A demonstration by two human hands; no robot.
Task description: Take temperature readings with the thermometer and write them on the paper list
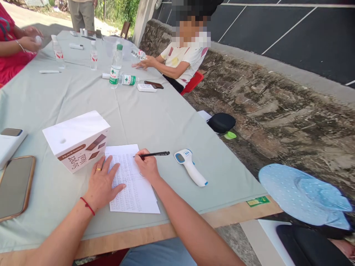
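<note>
My left hand (pixel 103 183) lies flat with its fingers spread over the left side of a sheet of paper (pixel 148 201). Rows of small handwriting cover much of the sheet. In my right hand (pixel 148 166) a black pen (pixel 155 153) is gripped, its tip at the upper right part of the page. Just beyond my left fingertips stands a white and brown box (pixel 80 138) with "NutriMotion" printed on it. To the right of my right hand lies a white and blue infrared thermometer (pixel 191 168).
A phone (pixel 16 186) and a white power bank (pixel 10 146) lie at the left. Farther up the table are several water bottles (pixel 115 68), one on its side. Another person's hands (pixel 145 62) rest near the far right edge. A light blue hat (pixel 302 195) is beyond the right edge.
</note>
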